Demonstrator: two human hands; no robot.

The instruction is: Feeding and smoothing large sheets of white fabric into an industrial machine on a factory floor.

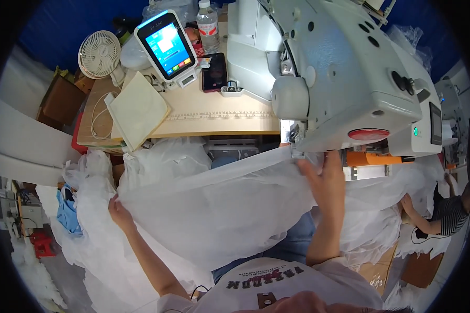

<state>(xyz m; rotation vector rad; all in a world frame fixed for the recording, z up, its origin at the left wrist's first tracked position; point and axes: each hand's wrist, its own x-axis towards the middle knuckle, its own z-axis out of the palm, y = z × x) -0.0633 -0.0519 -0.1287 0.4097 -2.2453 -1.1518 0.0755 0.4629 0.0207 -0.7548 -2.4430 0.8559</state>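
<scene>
Beside the sewing machine (pixel 350 78), the right hand (pixel 327 185) lies splayed; the outstretched left hand (pixel 121 214) pinches white fabric (pixel 219 214).

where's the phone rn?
Head view, top, just left of centre: the dark phone lies on the table, right of the lit touchscreen, nearer the person than the bottle.

Dark printed lettering (pixel 266 278) runs across your white shirt (pixel 310 287), upside down here. On the bench (pixel 235 125) before you, a touchscreen (pixel 168 46) bears characters above its display, a bottle's (pixel 208 27) label carries red print, and a numbered ruler scale (pixel 222 115) lines the front.
</scene>
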